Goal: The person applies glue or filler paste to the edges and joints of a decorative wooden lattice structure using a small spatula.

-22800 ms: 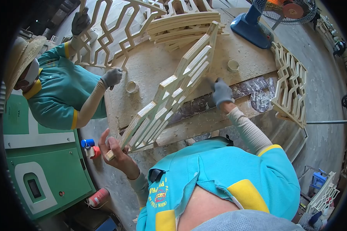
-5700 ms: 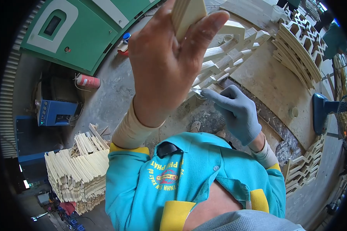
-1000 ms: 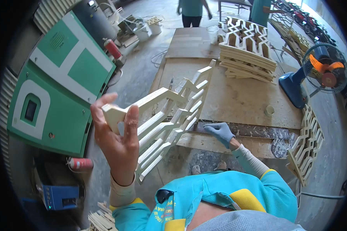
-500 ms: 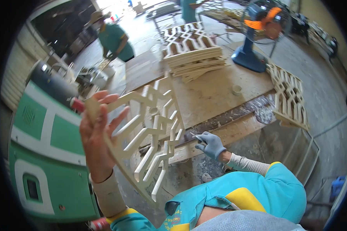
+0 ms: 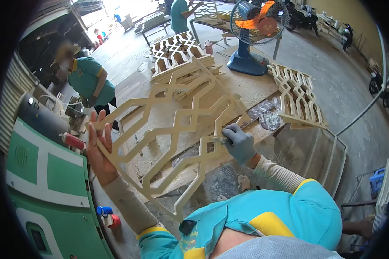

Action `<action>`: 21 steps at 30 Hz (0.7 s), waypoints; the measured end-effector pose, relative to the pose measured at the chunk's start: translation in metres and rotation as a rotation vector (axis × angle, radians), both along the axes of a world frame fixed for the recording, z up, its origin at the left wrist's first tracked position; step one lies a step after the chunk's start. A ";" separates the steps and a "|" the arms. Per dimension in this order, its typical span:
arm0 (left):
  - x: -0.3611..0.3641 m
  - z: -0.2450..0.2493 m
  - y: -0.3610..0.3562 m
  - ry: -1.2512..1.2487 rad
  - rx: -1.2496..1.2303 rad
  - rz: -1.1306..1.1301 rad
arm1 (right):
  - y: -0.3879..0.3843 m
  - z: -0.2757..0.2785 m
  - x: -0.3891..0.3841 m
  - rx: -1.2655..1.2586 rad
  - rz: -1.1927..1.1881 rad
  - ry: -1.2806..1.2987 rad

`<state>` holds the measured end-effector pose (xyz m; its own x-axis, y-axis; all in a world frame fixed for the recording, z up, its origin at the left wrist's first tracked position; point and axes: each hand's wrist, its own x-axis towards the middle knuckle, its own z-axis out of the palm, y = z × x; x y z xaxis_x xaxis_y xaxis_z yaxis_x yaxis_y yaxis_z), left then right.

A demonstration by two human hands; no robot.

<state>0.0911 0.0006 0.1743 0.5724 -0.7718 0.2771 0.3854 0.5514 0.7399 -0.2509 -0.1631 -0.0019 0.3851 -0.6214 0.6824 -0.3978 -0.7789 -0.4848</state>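
A pale wooden lattice panel (image 5: 173, 125) is held up at a tilt over the workbench (image 5: 255, 88). My bare left hand (image 5: 100, 149) grips its left edge, with the thumb and fingers on either side of the frame. My right hand (image 5: 240, 144), in a grey glove, is closed around a small thin tool (image 5: 220, 140) whose tip lies at the panel's right part. The tool's exact shape is hard to make out.
Stacked lattice panels (image 5: 177, 54) lie at the bench's far side, more (image 5: 298, 97) at its right. A blue fan (image 5: 248, 56) stands between them. Left is a green-and-white machine (image 5: 47, 172). Two people (image 5: 90, 80) (image 5: 179, 17) stand beyond the bench.
The panel has turned from nearly edge-on to face me more broadly. My right hand has come up to it with the tool. The view has shifted, and the person at left stands more upright.
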 end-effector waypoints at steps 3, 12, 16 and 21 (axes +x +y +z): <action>0.017 -0.036 -0.021 0.270 0.050 0.042 | -0.025 0.027 -0.016 -0.082 0.027 -0.021; -0.020 -0.203 -0.010 0.532 0.222 -0.337 | -0.075 0.126 -0.050 -0.411 0.247 0.141; -0.055 -0.265 0.007 0.651 0.248 0.081 | -0.087 0.130 -0.037 -0.414 0.322 0.251; -0.070 -0.314 0.037 0.660 0.641 0.445 | -0.108 0.127 -0.003 -0.385 0.422 0.325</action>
<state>0.0213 0.0379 -0.1396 0.7323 -0.3443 -0.5876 0.6798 0.3195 0.6601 -0.2537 -0.2711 0.1252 0.7662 -0.1066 0.6337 -0.0996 -0.9939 -0.0467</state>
